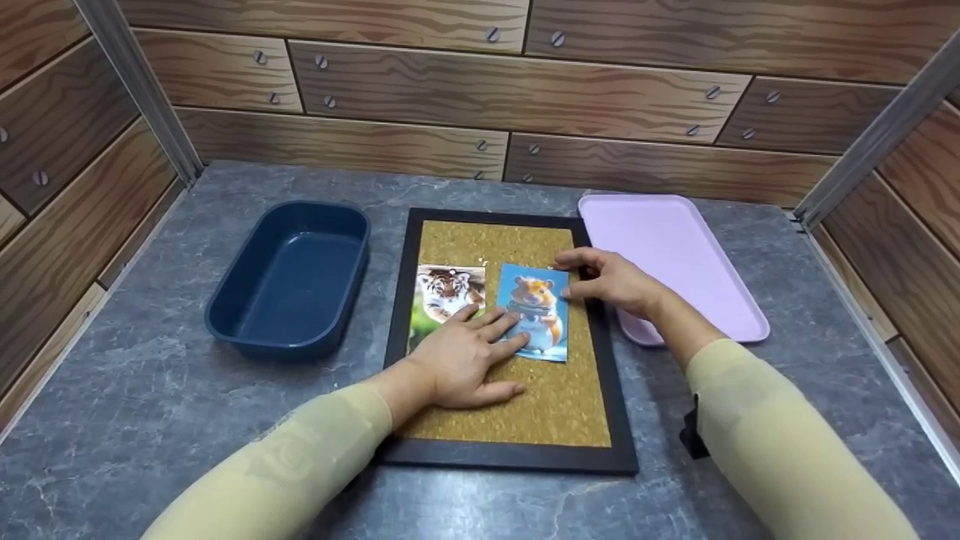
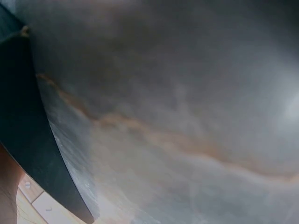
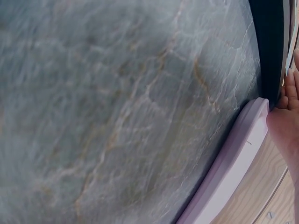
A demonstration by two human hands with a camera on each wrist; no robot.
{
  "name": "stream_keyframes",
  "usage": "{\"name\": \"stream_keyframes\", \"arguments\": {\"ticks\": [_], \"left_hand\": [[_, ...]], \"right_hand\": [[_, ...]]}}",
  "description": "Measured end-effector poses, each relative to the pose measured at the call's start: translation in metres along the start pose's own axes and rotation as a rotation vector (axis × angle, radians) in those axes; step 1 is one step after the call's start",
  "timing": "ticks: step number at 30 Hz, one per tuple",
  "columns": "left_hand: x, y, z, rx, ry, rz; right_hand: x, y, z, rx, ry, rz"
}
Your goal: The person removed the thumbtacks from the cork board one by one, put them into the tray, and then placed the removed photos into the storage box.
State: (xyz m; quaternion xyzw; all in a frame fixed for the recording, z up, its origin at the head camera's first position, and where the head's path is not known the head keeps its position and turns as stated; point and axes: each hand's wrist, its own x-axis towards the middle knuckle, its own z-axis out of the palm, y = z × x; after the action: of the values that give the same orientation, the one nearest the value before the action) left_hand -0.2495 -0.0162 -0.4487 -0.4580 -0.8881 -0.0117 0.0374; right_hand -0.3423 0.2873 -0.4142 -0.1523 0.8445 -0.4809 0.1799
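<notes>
A cork board point(image 1: 540, 409) in a black frame lies flat on the table. On its left half is a tiger picture point(image 1: 444, 289), and beside it a blue hamster picture point(image 1: 551, 330). My left hand point(image 1: 465, 364) lies with spread fingers across the tiger picture's lower right part and the hamster picture's left side. At the hamster picture's right edge is my right hand point(image 1: 611, 281), thumb at the edge, index finger above it near the frame, with a gap between them. The right wrist view shows part of that hand point(image 3: 286, 121) beside the frame's dark side.
A dark blue basin point(image 1: 289, 349) stands left of the board. To the right, a lilac tray point(image 1: 675, 232) meets the frame's upper right side, partly under my right forearm. Wood-patterned walls point(image 1: 420, 82) enclose the grey marbled table point(image 1: 112, 420) at the back and sides.
</notes>
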Motion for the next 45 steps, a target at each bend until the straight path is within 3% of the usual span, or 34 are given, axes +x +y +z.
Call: {"name": "stream_keyframes", "arguments": {"ticks": [19,45], "left_hand": [[0.0006,-0.0015,0.0004,-0.004,-0.005,-0.002],[0.0003,0.0001,0.0007,-0.01,-0.005,-0.007]], "right_hand": [[0.0009,-0.0008,0.001,-0.023,0.02,-0.003],[0.0006,0.0029,0.0028,0.091,0.066,-0.003]]}}
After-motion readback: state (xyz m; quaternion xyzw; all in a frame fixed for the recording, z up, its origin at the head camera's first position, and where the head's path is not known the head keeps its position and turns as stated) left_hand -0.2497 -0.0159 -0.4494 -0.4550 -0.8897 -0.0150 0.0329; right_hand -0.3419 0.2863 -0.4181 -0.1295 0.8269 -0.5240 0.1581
